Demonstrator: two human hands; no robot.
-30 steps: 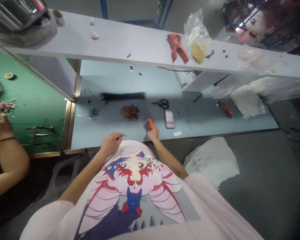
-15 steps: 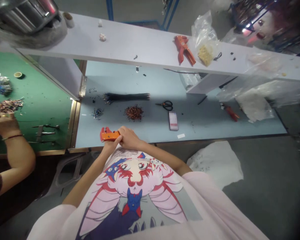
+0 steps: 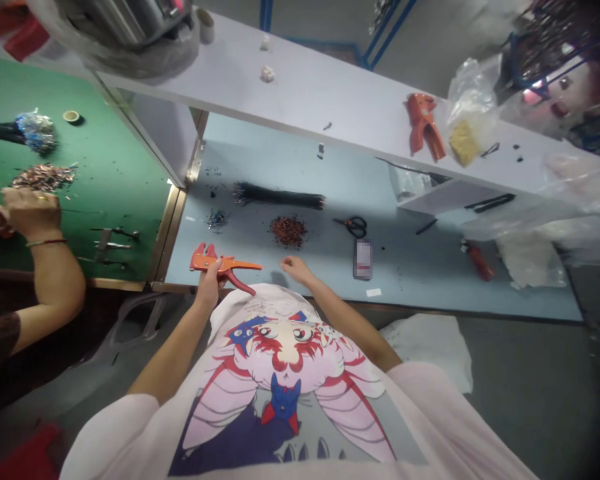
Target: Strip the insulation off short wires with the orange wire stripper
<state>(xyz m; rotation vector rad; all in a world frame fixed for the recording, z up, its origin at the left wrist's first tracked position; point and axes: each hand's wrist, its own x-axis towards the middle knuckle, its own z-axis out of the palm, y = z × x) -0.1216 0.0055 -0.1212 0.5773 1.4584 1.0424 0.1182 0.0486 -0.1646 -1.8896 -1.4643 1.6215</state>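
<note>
I read the head view as follows. The left hand (image 3: pixel 210 285) grips an orange wire stripper (image 3: pixel 241 266) just above the near edge of the light-blue bench (image 3: pixel 405 293). The left fingers close around the tool's body, clamped on it, with the tool lying roughly level and its head pointing left. The right hand (image 3: pixel 296 269) holds nothing: its fingers sit together, lightly curled, just above the bench surface, and I cannot confirm contact.

Ahead of the hands lie a long black wire bundle (image 3: pixel 279 197), a small pile of reddish-brown pieces (image 3: pixel 289 231), and a small blue tuft of wire bits (image 3: pixel 217 219). Black scissors (image 3: pixel 355 227) and a blurred oblong item (image 3: pixel 363 259) lie to the right.

Progress assessment: I judge the work to be partway along. The pile suggests that some pieces are finished, while the wire bundle remains gathered on the bench. I cannot resolve the wire ends, so I cannot state how much is left.

At far left, a co-worker's hand (image 3: pixel 33 213) works over a green bench mat (image 3: pixel 125 257).
</note>
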